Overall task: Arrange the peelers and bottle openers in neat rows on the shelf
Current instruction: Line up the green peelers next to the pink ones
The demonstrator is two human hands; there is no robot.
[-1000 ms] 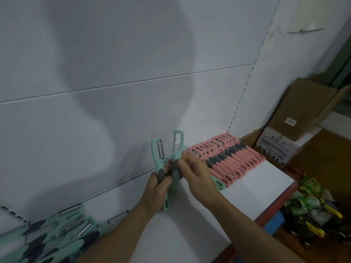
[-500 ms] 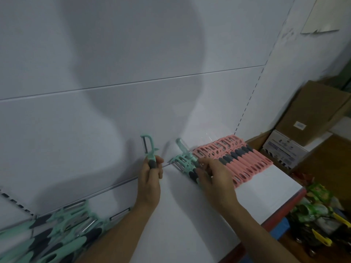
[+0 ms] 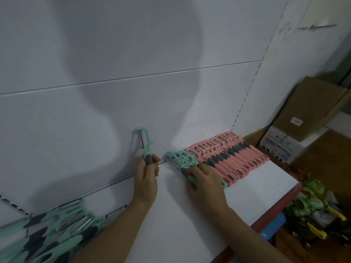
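White panelling fills most of the view, and below it the shelf (image 3: pixel 247 196) runs off to the right, its front edge red. At the shelf's far right a tight row of pink peelers (image 3: pixel 237 156) lies side by side, heads toward the back panel (image 3: pixel 114 111) and handles toward the person. A short run of mint peelers (image 3: pixel 180 160) sits against the row's left end, laid the same way.

The right hand (image 3: pixel 205 179) lies on top of those mint handles, fingers laid across them and pressing them toward the pink ones. I cannot tell whether the thumb hooks under. The left hand (image 3: pixel 146 179) grips one more mint peeler (image 3: pixel 146 147) by its grey handle, fingers wrapped round it. It stands upright with the blade end up, just left of the mint run and clear of it.

That gap is what the coming move turns on, as I judge it. The held peeler's long axis stands vertical, while its place lies flat and front-to-back, immediately to its right (so a tip-over rather than a carry). The left hand is the nearer one. The right hand's thumb side borders the slot and may crowd it.

A loose pile (image 3: pixel 47 234) of mint peelers waits at lower left. A cardboard box (image 3: pixel 311 107), a white carton (image 3: pixel 281 147) and some packets (image 3: pixel 313 205) sit off the shelf, well apart.
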